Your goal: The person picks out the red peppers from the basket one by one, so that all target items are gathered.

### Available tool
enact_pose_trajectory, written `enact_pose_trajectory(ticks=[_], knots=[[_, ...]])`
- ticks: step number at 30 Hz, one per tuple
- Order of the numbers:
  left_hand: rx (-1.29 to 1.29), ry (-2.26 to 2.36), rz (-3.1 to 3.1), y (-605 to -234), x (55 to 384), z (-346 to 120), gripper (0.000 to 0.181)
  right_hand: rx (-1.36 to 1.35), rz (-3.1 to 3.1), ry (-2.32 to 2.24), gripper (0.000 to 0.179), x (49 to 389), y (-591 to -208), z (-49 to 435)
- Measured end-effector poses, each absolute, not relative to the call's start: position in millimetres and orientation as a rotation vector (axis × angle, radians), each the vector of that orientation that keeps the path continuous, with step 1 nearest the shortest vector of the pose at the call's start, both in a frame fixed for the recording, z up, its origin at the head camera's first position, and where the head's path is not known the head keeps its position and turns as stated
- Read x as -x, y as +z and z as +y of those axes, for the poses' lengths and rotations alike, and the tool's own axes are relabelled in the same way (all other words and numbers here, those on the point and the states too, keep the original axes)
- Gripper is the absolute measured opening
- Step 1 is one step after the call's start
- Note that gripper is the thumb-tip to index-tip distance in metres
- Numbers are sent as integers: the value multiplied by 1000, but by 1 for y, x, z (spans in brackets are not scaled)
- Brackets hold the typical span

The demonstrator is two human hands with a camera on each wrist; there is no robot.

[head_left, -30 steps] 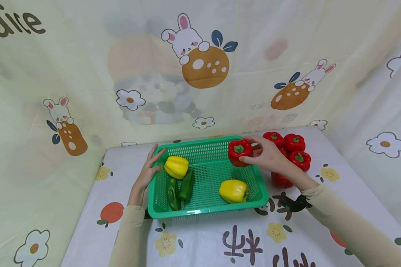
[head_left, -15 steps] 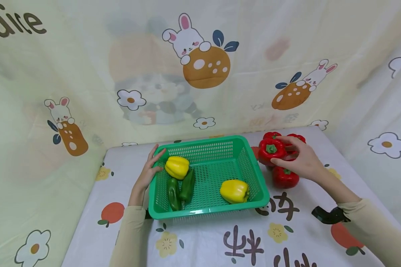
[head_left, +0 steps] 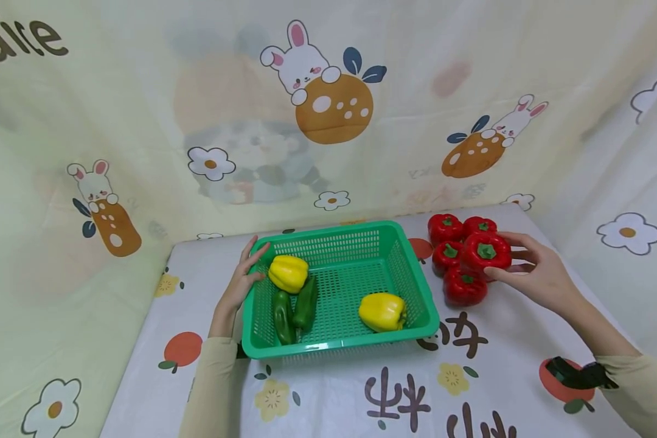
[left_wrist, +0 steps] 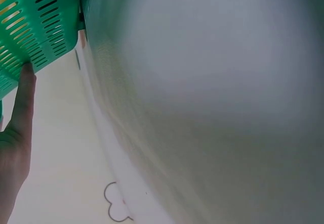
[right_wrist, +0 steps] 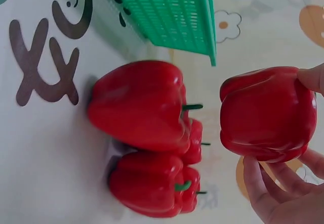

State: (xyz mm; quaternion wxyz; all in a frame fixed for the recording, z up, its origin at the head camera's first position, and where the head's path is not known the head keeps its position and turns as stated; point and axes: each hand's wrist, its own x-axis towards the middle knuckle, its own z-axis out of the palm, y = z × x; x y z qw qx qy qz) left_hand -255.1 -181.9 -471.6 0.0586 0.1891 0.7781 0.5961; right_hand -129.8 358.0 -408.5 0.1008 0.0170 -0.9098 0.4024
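Observation:
Between the thumb and fingers of my right hand [head_left: 544,277] is a red bell pepper [head_left: 486,252], its green stem facing up in the head view. The right wrist view shows this pepper [right_wrist: 268,114] raised off the table, beside several other red bell peppers [right_wrist: 139,105] standing in a group. A green plastic basket [head_left: 336,348] stands at the middle of the table. My left hand [head_left: 239,286] rests against its left rim with fingers extended; one straight finger touches the basket wall [left_wrist: 48,24] in the left wrist view.
Inside the basket lie two yellow bell peppers [head_left: 288,274] and two long green peppers [head_left: 306,304]. The group of red bell peppers [head_left: 465,288] stands right of the basket. A patterned cloth covers the table [head_left: 328,395], and a printed curtain [head_left: 328,170] hangs behind it.
My right hand has carried the red bell pepper rightward, from over the basket's right end to over the red pepper group. My left hand and the basket stay put.

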Motion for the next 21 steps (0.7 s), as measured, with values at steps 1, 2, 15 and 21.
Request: enact_pose_trajectory(ticks=[1, 2, 15, 21], knots=[[-574, 1805, 2358, -472, 255, -182, 67, -44, -2680, 1193, 70, 128, -410, 360], [-574, 1808, 2356, -472, 255, -182, 67, -38, -2671, 1194, 71, 127, -412, 363], [-600, 1803, 2369, -472, 254, -182, 65, 91, -2607, 1212, 71, 105, -430, 388], [-606, 1811, 2363, -473, 254, -181, 65, 154, -2619, 1205, 72, 97, -441, 395]])
